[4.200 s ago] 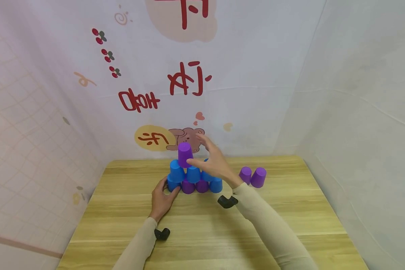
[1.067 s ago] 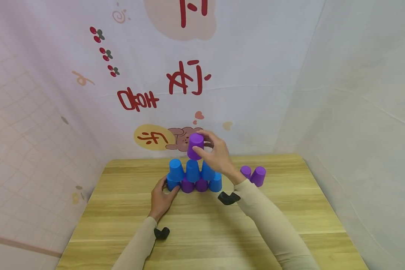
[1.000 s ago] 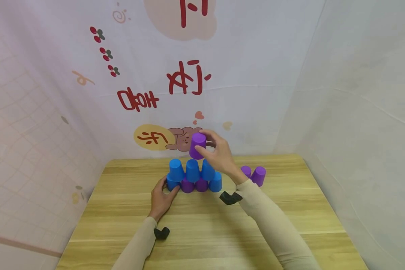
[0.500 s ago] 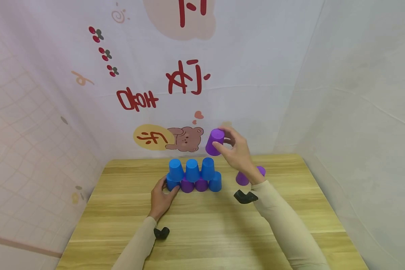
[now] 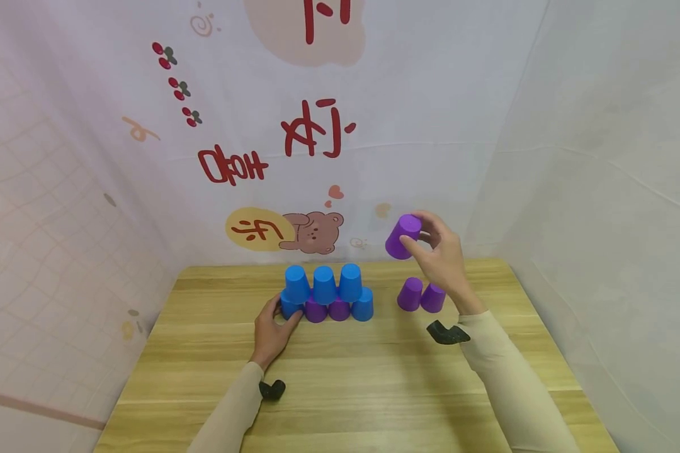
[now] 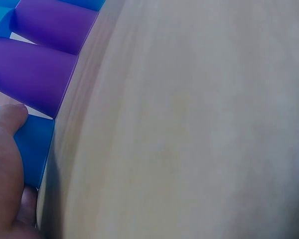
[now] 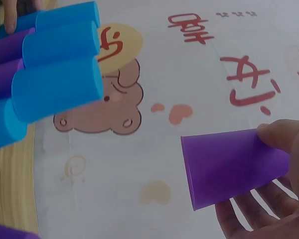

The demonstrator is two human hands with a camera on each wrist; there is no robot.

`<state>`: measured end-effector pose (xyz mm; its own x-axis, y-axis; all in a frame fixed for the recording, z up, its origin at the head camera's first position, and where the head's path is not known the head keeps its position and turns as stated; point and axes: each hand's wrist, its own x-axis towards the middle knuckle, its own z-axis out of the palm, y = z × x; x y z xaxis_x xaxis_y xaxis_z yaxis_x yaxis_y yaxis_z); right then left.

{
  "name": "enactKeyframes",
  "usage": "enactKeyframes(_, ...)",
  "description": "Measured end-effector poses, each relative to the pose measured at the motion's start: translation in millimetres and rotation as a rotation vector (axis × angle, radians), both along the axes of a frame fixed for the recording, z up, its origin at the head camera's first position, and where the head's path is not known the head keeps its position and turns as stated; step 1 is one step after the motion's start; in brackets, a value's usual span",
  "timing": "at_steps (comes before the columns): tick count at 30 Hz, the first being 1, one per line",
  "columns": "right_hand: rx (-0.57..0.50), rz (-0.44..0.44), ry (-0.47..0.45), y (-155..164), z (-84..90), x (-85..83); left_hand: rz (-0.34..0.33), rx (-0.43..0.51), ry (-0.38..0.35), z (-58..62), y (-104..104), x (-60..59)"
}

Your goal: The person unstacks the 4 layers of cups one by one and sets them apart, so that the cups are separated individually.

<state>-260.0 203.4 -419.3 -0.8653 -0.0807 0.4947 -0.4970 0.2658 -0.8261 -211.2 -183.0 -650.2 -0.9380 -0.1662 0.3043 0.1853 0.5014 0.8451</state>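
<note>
My right hand (image 5: 444, 258) pinches an upside-down purple cup (image 5: 403, 237) in the air, thumb on the near side and fingers behind. In the right wrist view the held purple cup (image 7: 234, 167) appears sideways, clear of the stack. My left hand (image 5: 273, 331) curls thumb and fingers round the blue cup (image 5: 291, 306) at the bottom left of the stack. That bottom row has two purple cups (image 5: 316, 309) in the middle and another blue cup (image 5: 362, 305) at its right end. Three blue cups (image 5: 325, 285) stand upside down on top of it.
Two more purple cups (image 5: 410, 294) stand upside down on the wooden table (image 5: 340, 384), right of the stack and below the raised hand. A white printed cloth (image 5: 430, 157) hangs behind the table, with cloth at both sides.
My right hand first let go of the purple cup on top of the stack, then gripped it again, lifted it off and carried it right. My left hand has stayed put.
</note>
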Motion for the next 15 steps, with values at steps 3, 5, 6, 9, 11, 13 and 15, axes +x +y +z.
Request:
enactKeyframes(3, -0.006, -0.023, 0.000, 13.2, -1.8, 0.4, 0.001, -0.001, 0.009, -0.4, 0.0, -0.1)
enactKeyframes(5, -0.004, -0.039, -0.002, 21.5, -2.9, 0.9, 0.001, 0.001, 0.007, -0.8, -0.4, -0.4)
enactKeyframes(6, -0.004, -0.048, -0.004, 26.0, -3.8, 1.1, 0.000, 0.002, 0.005, -0.7, -0.7, -0.5)
enactKeyframes(9, -0.003, -0.075, -0.013, 39.2, -6.2, 2.5, -0.005, -0.001, 0.008, -1.3, -2.0, -1.2)
enactKeyframes(11, -0.005, -0.090, -0.020, 47.9, -7.7, 4.1, -0.009, 0.001, 0.005, -1.3, -2.7, -1.5)
enactKeyframes(13, -0.009, -0.108, -0.025, 56.2, -9.2, 5.8, -0.014, 0.005, -0.002, -1.0, -3.3, -1.7)
enactKeyframes(15, -0.010, -0.126, -0.029, 64.0, -10.8, 7.6, -0.017, 0.011, -0.012, -0.6, -3.6, -1.8)
